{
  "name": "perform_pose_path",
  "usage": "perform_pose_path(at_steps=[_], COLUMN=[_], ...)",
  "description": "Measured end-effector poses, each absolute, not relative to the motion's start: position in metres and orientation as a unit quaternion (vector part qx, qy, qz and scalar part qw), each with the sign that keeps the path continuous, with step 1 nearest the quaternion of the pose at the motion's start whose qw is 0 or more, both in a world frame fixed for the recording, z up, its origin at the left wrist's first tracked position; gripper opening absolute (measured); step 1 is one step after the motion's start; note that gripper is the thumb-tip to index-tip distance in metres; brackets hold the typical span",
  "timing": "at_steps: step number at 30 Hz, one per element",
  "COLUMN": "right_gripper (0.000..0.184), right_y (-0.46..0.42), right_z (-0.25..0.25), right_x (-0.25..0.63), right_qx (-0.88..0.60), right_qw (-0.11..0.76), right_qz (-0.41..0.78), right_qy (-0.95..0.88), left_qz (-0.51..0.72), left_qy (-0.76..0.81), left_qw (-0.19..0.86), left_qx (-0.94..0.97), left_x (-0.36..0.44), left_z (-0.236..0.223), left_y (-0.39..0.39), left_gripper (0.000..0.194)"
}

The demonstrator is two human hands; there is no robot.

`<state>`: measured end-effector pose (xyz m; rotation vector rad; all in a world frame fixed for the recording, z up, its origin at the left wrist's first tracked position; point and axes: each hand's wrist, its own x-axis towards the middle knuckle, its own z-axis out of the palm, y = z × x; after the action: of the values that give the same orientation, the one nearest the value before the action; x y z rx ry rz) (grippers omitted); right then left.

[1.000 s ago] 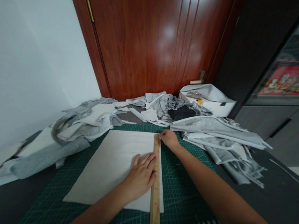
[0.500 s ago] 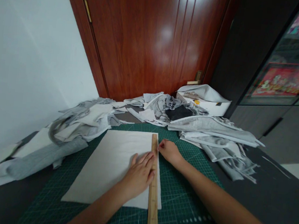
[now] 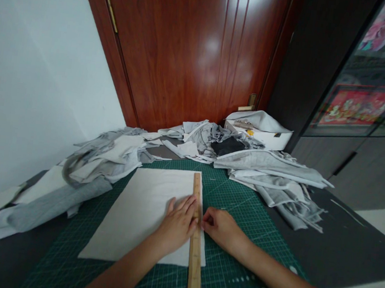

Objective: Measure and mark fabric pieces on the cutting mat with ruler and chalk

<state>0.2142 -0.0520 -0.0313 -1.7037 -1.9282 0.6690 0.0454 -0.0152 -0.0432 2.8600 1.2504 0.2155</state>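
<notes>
A sheet of white cloth (image 3: 136, 216) lies flat on a green cutting mat (image 3: 232, 253). Along its right side runs a long wooden ruler (image 3: 195, 268), its near end reaching past the cloth onto the mat. My left hand (image 3: 179, 223) lies flat with fingers stretched, pressing on the cloth and the ruler's left edge. Just right of the ruler, my right hand (image 3: 221, 227) is closed in a pinch at the narrow strip of cloth beyond the ruler. Whatever its fingertips hold is hidden or too small to make out.
Grey and white fabric (image 3: 104, 167) is heaped on the left, against the wall. More folded grey cloth (image 3: 272, 170) lies at the right rear, with a black piece of cloth (image 3: 228, 146) beside it. A white box (image 3: 272, 138) stands behind, near the wooden door (image 3: 181, 55).
My right hand has come down along the ruler's right edge, from near its far end to beside my left hand. My left hand and the cloth stay in place.
</notes>
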Motion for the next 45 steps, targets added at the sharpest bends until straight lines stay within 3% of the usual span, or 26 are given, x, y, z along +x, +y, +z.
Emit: perform_pose_path(at_steps=[6,10,14,19,28,32,37,41,45], right_gripper=[0.012,0.009,0.008,0.005,0.014,0.027,0.035,0.041,0.041], right_y=[-0.078,-0.082,-0.059,-0.016,0.011,0.018,0.027,0.032,0.033], right_z=[-0.032,-0.025,-0.014,-0.021,-0.043,-0.04,-0.035,-0.041,-0.05], right_x=[0.213,0.22,0.235,0.25,0.235,0.228,0.223,0.222,0.222], right_qx=[-0.601,-0.535,-0.537,-0.54,-0.578,-0.591,-0.593,-0.595,-0.615], right_qw=[0.23,0.181,0.273,0.377,0.432,0.449,0.474,0.472,0.452], right_qz=[0.295,0.461,0.546,0.498,0.455,0.413,0.465,0.475,0.413], right_qy=[-0.706,-0.685,-0.583,-0.564,-0.522,-0.528,-0.456,-0.445,-0.496], left_qz=[0.074,0.071,0.069,0.075,0.094,0.102,0.123,0.164,0.191], left_qy=[0.402,0.4,0.4,0.4,0.396,0.396,0.398,0.37,0.353], left_qw=[0.001,0.002,0.01,0.015,0.015,0.015,0.03,0.035,0.044], left_qx=[0.913,0.914,0.914,0.913,0.913,0.912,0.908,0.914,0.915], left_x=[0.046,0.045,0.045,0.046,0.044,0.044,0.042,0.04,0.041], left_z=[-0.042,-0.042,-0.042,-0.042,-0.046,-0.045,-0.042,-0.039,-0.037], left_y=[-0.015,-0.016,-0.015,-0.015,-0.016,-0.016,-0.018,-0.021,-0.024], left_gripper=[0.049,0.05,0.051,0.05,0.049,0.048,0.046,0.035,0.023])
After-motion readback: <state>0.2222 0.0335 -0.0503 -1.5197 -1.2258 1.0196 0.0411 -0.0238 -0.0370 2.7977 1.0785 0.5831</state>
